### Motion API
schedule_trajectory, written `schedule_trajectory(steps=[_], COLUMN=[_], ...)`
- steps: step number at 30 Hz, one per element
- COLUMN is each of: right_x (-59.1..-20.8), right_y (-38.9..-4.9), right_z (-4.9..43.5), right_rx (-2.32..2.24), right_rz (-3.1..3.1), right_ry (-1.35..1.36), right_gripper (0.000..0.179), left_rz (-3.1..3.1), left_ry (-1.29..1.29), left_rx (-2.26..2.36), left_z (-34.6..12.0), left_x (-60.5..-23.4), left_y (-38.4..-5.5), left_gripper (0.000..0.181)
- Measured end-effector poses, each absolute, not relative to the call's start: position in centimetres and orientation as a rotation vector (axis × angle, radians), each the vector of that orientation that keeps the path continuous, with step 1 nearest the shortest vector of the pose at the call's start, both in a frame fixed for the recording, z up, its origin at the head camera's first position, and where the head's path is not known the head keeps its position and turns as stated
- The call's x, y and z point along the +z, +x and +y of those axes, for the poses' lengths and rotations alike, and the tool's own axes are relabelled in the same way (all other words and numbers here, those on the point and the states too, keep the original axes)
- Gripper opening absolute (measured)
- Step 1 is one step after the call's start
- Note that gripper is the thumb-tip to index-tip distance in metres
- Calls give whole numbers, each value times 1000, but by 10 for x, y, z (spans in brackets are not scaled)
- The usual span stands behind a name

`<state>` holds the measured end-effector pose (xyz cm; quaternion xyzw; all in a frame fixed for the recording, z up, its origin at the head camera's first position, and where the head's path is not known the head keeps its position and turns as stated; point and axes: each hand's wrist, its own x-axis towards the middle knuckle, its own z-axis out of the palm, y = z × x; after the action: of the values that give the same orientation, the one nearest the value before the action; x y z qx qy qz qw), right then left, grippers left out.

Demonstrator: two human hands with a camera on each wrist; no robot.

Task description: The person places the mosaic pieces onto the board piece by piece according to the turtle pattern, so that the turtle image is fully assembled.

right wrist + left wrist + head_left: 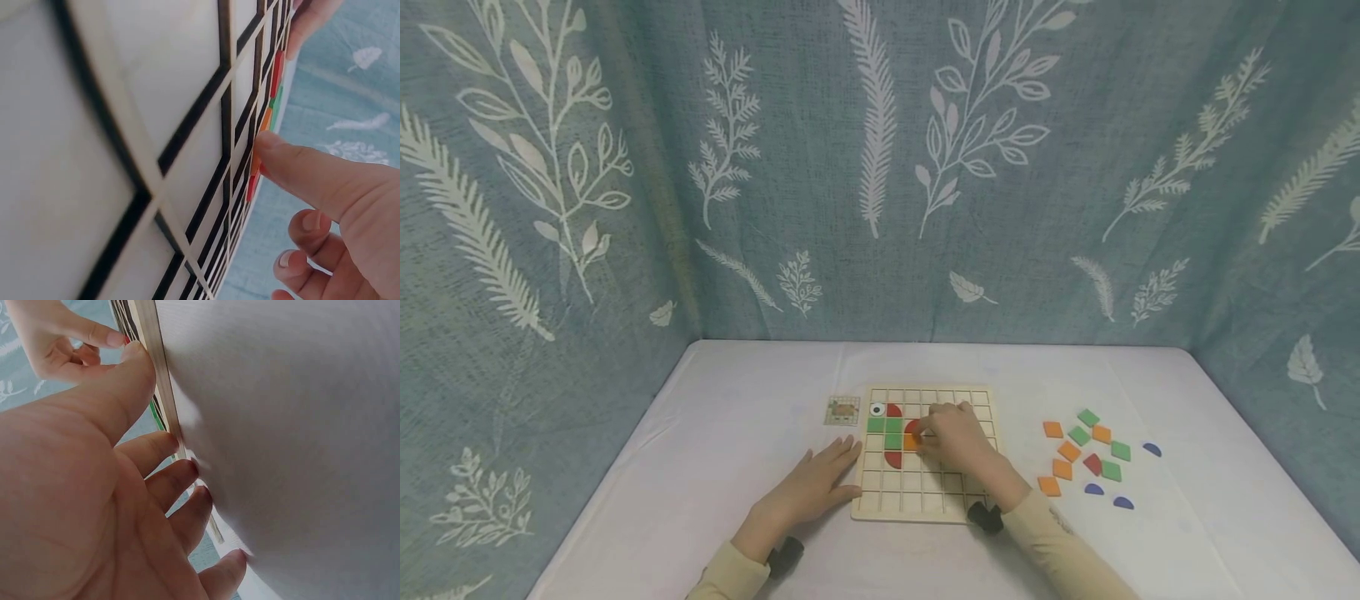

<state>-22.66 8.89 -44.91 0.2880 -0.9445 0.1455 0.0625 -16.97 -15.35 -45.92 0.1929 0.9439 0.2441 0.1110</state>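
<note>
A wooden grid board (910, 518) lies on the table before me. My right hand (958, 437) reaches over it, its thumb and index finger at an orange square tile (912, 442) in the grid. In the right wrist view the thumb tip touches that orange tile (257, 156), and the other fingers are curled. Around it sit a red quarter-round tile (912, 427), green square tiles (892, 425), a white eye tile (877, 409) and more red tiles (892, 459). My left hand (808, 487) rests at the board's left edge, fingers extended, thumb against the wooden rim (164, 381).
A small picture card (842, 410) lies left of the board. On the right are several loose orange tiles (1062, 469), green tiles (1121, 451), a red tile (1093, 464) and blue half-round tiles (1123, 502). A patterned curtain (820, 192) surrounds the white table (760, 375).
</note>
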Motion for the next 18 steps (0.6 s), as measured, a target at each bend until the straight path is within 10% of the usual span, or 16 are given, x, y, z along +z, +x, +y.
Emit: schedule_trajectory(steps=[18], right_x=[-443], right_y=[-217], right_z=[116], right_rx=[440], right_rz=[-2850], right_ry=[784], right_gripper=[12], left_rz=[2765], left_ry=[558], left_rx=[721], left_z=[-153], left_x=[-461], left_y=[-171], left_gripper=[69])
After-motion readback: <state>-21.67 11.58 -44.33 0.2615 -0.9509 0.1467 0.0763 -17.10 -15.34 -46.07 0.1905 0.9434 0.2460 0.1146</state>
